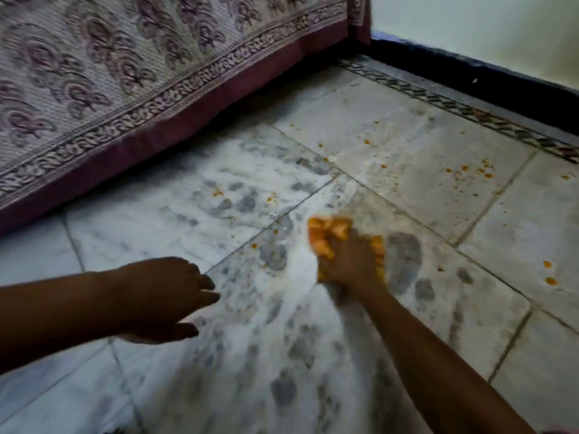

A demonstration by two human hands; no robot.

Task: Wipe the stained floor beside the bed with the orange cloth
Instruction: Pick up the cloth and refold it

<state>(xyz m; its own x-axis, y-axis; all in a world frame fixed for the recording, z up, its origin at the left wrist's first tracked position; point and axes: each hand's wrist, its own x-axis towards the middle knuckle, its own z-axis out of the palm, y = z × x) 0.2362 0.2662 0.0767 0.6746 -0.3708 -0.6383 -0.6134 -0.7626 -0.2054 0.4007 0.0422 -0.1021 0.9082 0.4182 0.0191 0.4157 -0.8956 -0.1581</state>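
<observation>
Marble floor [188, 227] beside bed [125, 73] | right hand [347, 261] — grip bunched around orange cloth [326, 233] | left hand [163, 299] — fingers spread, empty

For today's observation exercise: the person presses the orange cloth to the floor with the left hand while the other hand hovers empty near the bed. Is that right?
Not quite. The head view shows the right hand pressing the orange cloth to the floor; the left hand is the one hovering empty near the bed.

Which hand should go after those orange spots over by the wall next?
Right. The right hand already holds the orange cloth pressed on the floor, nearer the orange spots. The left hand hovers empty, nearer the bed.
</observation>
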